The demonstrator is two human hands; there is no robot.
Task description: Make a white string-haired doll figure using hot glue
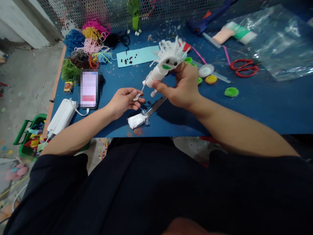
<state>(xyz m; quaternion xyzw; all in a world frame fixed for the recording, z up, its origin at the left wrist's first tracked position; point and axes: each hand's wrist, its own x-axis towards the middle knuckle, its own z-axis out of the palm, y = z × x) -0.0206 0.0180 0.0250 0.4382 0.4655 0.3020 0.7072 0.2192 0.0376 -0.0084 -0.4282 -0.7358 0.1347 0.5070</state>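
My right hand (182, 86) is closed round a white yarn doll (164, 65) with shaggy white hair, black eyes and a green mouth, held tilted above the blue table (269, 107). A thin white strand hangs from the doll's lower end. My left hand (126, 100) pinches the small white tip (137, 96) of that strand between thumb and fingers. Just below the hands lie a wad of white material (137, 120) and a pair of metal scissors (156, 106).
Coloured yarn bundles (84, 49) lie at the back left, with a phone (89, 88) and a white power bank (61, 116) near the left edge. Red scissors (244, 68), green discs (231, 92), a blue glue gun (210, 16) and a plastic bag (281, 39) lie to the right.
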